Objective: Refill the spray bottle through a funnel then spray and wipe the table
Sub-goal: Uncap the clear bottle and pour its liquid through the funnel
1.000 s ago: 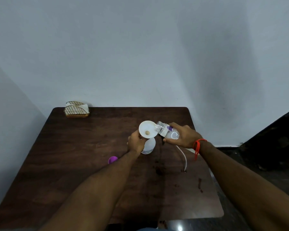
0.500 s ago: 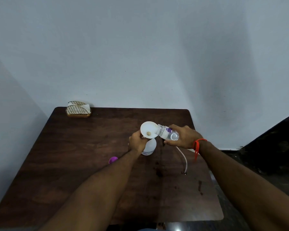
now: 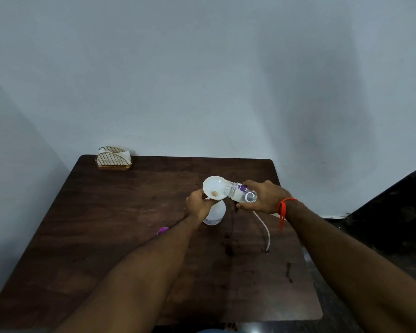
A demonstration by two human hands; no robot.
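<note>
— So, how far along is the job?
— Mid-refill, by the look; spraying and wiping remain. Left hand (image 3: 198, 205) grips the white plastic funnel (image 3: 214, 191) atop the translucent spray bottle (image 3: 214, 213) on the dark wooden tabletop (image 3: 120, 212).
— And further back?
— Right hand (image 3: 262, 199) grasps a tilted clear water bottle (image 3: 240, 194) at the funnel's rim.

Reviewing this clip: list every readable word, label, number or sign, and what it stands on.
"C": large white letter on the clear water bottle in the right hand.
Purple label near that bottle's neck: too blurred to read.
Printed band low on the spray bottle: too small to read.
</note>
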